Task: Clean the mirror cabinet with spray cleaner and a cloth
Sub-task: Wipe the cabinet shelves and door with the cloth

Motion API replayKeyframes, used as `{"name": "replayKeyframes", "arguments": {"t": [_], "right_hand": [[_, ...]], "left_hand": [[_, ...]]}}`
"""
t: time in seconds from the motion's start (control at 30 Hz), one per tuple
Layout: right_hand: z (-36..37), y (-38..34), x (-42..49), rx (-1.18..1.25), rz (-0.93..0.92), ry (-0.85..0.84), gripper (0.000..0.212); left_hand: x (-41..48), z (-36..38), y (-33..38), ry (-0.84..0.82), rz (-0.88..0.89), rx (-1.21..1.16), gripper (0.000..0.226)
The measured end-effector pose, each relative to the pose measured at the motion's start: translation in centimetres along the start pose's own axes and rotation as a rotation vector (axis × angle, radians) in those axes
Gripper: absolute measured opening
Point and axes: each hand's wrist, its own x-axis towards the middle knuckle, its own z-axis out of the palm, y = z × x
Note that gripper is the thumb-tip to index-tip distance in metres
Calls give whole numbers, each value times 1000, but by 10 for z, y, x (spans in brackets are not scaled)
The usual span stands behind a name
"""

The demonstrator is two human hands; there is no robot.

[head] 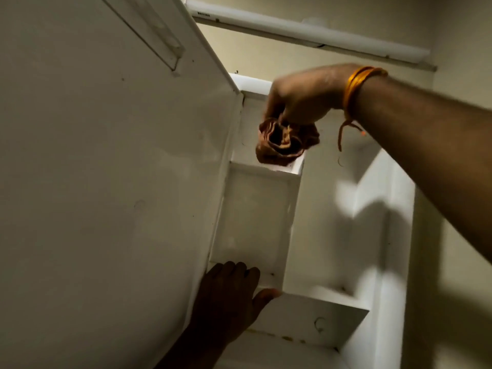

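Cloth (282, 145) in right hand (303, 99), inside cabinet (386, 209)

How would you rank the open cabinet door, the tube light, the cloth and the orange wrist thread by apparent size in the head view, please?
1. open cabinet door, enlarged by nearness to the camera
2. tube light
3. cloth
4. orange wrist thread, thin, clearly smallest

The cabinet (386, 235) is white inside, with grey shadows on it. Its open door (106, 182) is white too, with a few tiny dark dots. The cloth (279, 147) is rusty brown with lighter brown lines in its folds. The thread band (354, 86) on the wrist is bright orange-yellow. The long lamp (292, 30) is white and the wall (266, 54) is pale cream. The bottom shelf (306, 315) has small yellow-brown spots along its edge.
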Motion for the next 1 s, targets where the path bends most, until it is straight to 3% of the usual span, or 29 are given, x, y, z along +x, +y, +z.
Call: {"name": "replayKeyframes", "arguments": {"t": [0.1,0.3,0.43,0.7,0.87,1.0], "right_hand": [[2,-4,1,-9,20,377,31],[70,-7,21,-465,-31,425,20],[99,21,36,-458,46,340,21],[91,2,32,-408,137,76,25],[66,4,36,-246,103,-160,28],[23,21,14,146,59,-264,20]], "left_hand": [[0,0,0,5,9,12,61],[1,-2,0,48,20,42,60],[-1,0,-1,48,12,27,61],[0,2,-2,57,15,17,59],[0,0,-2,54,17,32,58],[-1,2,-1,76,16,50,59]]}}
